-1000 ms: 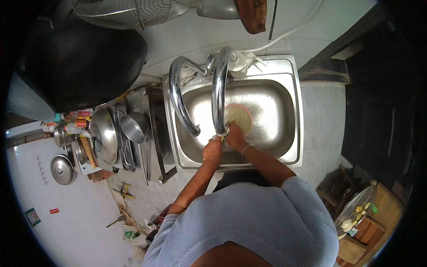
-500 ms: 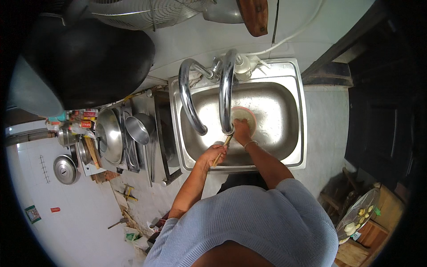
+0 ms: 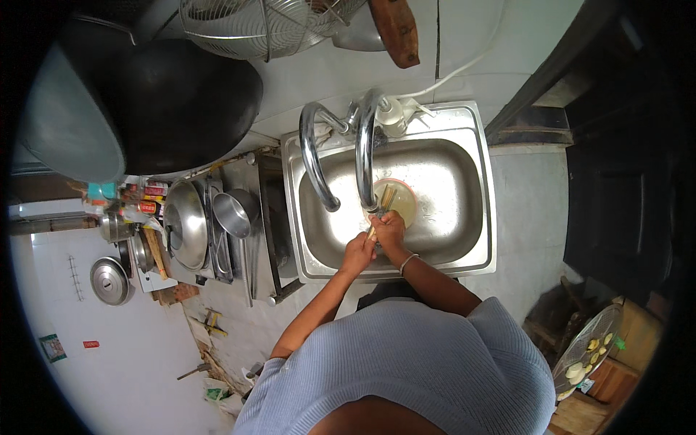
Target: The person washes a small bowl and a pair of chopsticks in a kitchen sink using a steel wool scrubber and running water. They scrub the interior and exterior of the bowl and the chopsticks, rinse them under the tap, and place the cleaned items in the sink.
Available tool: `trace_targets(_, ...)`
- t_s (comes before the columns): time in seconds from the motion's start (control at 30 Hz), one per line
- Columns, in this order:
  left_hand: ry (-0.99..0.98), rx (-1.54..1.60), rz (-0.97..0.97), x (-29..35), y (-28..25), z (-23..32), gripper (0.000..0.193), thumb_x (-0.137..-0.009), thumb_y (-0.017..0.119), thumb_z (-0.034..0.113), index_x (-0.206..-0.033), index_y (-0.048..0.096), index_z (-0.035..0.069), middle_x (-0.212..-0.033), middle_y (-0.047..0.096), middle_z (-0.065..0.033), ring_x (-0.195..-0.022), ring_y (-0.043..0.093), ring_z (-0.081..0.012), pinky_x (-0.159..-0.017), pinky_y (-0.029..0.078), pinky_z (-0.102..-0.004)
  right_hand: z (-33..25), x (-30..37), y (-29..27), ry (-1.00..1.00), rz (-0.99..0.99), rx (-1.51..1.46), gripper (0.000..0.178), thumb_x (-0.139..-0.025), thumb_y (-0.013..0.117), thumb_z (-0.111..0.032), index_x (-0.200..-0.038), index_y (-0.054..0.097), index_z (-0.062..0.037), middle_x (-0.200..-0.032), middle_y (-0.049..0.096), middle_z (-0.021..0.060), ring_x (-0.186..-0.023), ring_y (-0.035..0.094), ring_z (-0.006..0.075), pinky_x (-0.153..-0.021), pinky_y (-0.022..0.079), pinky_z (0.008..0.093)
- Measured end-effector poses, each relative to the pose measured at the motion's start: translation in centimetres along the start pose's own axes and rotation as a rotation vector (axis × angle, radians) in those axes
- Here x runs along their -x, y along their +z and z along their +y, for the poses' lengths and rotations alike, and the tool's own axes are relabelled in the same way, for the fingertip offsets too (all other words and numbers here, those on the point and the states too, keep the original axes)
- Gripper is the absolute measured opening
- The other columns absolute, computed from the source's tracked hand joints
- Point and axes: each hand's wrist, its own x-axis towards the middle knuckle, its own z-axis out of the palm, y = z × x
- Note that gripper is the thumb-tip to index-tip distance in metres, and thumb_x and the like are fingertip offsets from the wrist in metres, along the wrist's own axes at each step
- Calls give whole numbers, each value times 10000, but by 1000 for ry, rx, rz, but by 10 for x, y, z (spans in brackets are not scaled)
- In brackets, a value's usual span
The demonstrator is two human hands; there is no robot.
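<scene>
Over the steel sink (image 3: 460, 174), both my hands are closed around a bundle of thin wooden chopsticks (image 3: 388, 197). My right hand (image 3: 390, 230), with a bracelet at its wrist, wraps the middle, and the far ends stick out beyond its fingers. Lower and to the left, my left hand (image 3: 358, 254) grips the near ends. Behind the chopsticks, a round bowl with a red rim (image 3: 412, 199) sits in the basin, partly hidden. A curved chrome faucet (image 3: 365, 159) ends right above my right hand; whether water runs is hard to tell.
A second chrome spout (image 3: 312, 159) arches over the basin's left part. Behind the faucets stands a white pump bottle (image 3: 392, 119). To the left are a steel saucepan (image 3: 233, 212), a domed lid (image 3: 185, 225) and a large dark wok (image 3: 185, 105). Sliced food lies on a rack (image 3: 591, 351) at lower right.
My right hand has drawn back from the bowl toward my left hand and now grips the chopsticks, whose far ends have come into sight. My left hand has moved slightly right.
</scene>
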Motion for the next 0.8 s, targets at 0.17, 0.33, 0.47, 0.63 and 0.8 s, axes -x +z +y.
trace_targets(0.17, 74, -73, 15, 15, -6, 7, 310, -919, 422, 307, -769, 512, 51, -545, 516, -26, -455, 470, -113, -435, 379, -272, 11, -26, 12, 60, 156, -129, 352, -615, 769, -196, -654, 456, -40, -560, 507, 83, -500, 504, 216, -505, 412, 344)
trace_targets(0.33, -147, 314, 6, 26, 0, 3, 259, -912, 459, 289, -776, 512, 75, -566, 530, -22, -420, 425, -95, -393, 348, -233, 23, -52, 26, 91, 148, -405, 405, -621, 775, -162, -829, 468, 0, -607, 507, 70, -532, 515, 202, -538, 435, 328)
trace_targets(0.47, -161, 644, -5, 30, -9, 1, 213, -913, 492, 233, -764, 490, 80, -607, 539, -27, -415, 381, -71, -363, 318, -225, -29, -45, 2, 236, -168, -780, 420, -745, 666, -41, -1103, 455, 18, -755, 579, 116, -656, 586, 217, -572, 496, 324)
trace_targets(0.63, -256, 844, -298, 37, -24, 19, 210, -909, 497, 243, -912, 512, 33, -719, 528, -43, -520, 436, -87, -425, 364, -220, -36, -56, -20, 371, -614, -1206, 307, -827, 567, 1, -1123, 497, -44, -880, 620, 168, -785, 628, 246, -683, 530, 359)
trace_targets(0.8, -282, 910, -405, 42, -30, 18, 233, -918, 485, 269, -951, 510, 39, -671, 475, -9, -513, 408, -81, -429, 349, -206, -37, -55, -29, 339, -682, -1163, 257, -884, 528, -99, -1138, 533, -63, -978, 602, 85, -904, 580, 172, -762, 486, 307)
